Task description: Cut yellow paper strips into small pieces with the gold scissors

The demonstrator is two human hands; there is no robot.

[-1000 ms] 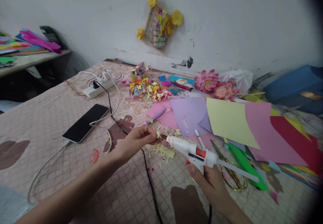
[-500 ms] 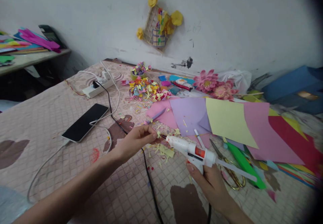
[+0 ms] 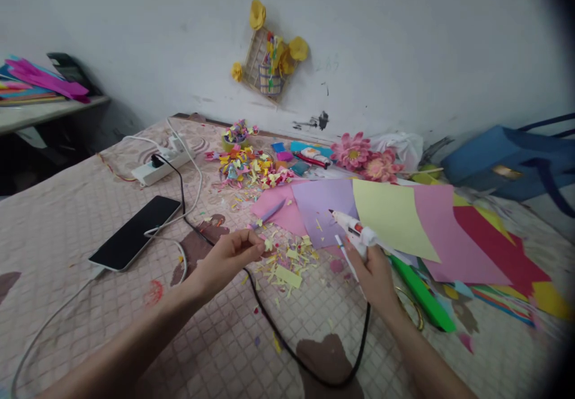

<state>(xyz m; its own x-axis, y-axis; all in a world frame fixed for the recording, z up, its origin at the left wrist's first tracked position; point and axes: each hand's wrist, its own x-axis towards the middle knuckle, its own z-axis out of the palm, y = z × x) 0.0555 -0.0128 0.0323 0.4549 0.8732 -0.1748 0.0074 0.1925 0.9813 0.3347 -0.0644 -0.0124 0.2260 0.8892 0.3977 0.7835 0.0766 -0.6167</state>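
Between the pinched fingertips of my left hand [image 3: 238,249] is a small pale yellow paper piece [image 3: 268,244]; its exact shape is too small to tell. My right hand [image 3: 375,273] is wrapped round the handle of a white hot glue gun [image 3: 357,229], its dark nozzle pointing up and left over a lilac paper sheet [image 3: 321,198]. The gun and the paper piece are well apart. Pale yellow paper scraps [image 3: 287,276] lie scattered on the table just right of my left hand. Gold-handled scissors [image 3: 415,312] are partly hidden behind my right wrist.
A phone [image 3: 137,231] and a white power strip [image 3: 162,165] lie at the left with cables. A heap of small coloured paper pieces [image 3: 247,165] sits behind my left hand. Coloured sheets [image 3: 390,207], a green cutter [image 3: 424,294] and pink flowers [image 3: 353,150] are at the right.
My right hand has drawn the glue gun away from the yellow paper piece, to the right and upward. My left hand still pinches the piece. The view has shifted slightly.
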